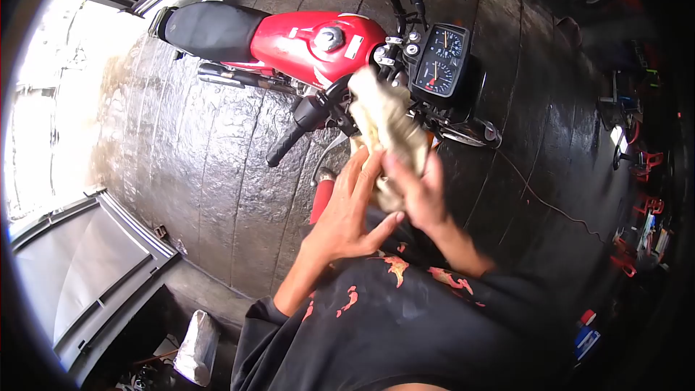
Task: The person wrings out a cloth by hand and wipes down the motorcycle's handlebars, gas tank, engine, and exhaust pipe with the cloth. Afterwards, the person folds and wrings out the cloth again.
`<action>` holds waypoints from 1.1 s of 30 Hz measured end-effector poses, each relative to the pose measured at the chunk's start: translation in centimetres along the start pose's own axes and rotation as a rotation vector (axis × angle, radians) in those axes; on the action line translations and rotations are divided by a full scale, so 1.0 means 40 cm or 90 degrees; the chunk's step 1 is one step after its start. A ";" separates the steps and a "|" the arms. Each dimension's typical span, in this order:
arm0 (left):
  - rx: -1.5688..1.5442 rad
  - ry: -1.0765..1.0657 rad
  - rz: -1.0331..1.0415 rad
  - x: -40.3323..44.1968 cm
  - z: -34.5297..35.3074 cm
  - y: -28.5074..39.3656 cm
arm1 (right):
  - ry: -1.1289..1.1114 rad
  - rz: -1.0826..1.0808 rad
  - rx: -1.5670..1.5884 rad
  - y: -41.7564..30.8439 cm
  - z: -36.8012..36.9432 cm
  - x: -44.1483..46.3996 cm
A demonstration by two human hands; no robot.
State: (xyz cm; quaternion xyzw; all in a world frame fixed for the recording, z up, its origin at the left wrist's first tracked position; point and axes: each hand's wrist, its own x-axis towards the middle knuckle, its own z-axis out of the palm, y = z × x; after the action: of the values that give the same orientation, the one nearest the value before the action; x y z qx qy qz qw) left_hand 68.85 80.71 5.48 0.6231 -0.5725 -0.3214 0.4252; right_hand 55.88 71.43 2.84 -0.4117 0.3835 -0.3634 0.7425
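Black shirt [441, 318] fills six o'clock; right hand [423, 195] clamps a pale cloth [394, 127] just towards one o'clock, left hand [344, 210] spread against it, probably steadying the bundle; red motorcycle [289, 43] stands at eleven.

- Cloth [392, 122] is blurring, hiding part of the bike [289, 40].
- Right hand [421, 192] is blurring too.
- Shirt [434, 326] is running off the bottom edge.
- Red items [649, 166] at right are looking too small to tell.
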 end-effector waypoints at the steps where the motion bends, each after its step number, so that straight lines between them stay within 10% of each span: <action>1: -0.080 -0.054 -0.003 0.004 -0.026 0.003 | 0.058 -0.054 -0.001 -0.026 -0.020 0.054; 5: 0.207 0.151 -0.029 0.016 -0.141 -0.122 | -0.096 -0.184 -0.200 -0.061 -0.117 0.250; 7: 0.344 0.135 -0.088 0.029 -0.164 -0.228 | -0.173 -0.118 -0.727 -0.008 -0.083 0.307; 9: 0.305 0.028 -0.165 0.038 -0.167 -0.348 | -0.102 -0.547 -0.839 0.082 -0.002 0.213; 13: 0.224 -0.028 -0.056 0.016 -0.163 -0.529 | -0.235 -0.417 -0.645 0.135 -0.005 0.011; 20: 0.023 -0.144 -0.056 0.022 -0.239 -0.516 | 0.237 -0.265 -0.035 0.013 0.017 0.115; 26: -0.003 -0.218 -0.037 0.024 -0.258 -0.561 | 0.278 -0.481 -0.822 0.209 0.182 0.112; 30: 0.013 -0.221 -0.005 0.034 -0.285 -0.593 | 0.440 -0.157 -0.136 0.317 0.068 -0.018; 33: 0.009 -0.226 0.016 0.039 -0.297 -0.587 | 0.497 -0.174 0.161 0.248 0.033 0.062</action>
State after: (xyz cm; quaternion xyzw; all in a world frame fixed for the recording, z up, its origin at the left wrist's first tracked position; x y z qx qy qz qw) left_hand 89.92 80.70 -10.33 0.5523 -0.6488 -0.4169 0.3167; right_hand 60.33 73.68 -6.17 -0.1962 0.5297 -0.6312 0.5316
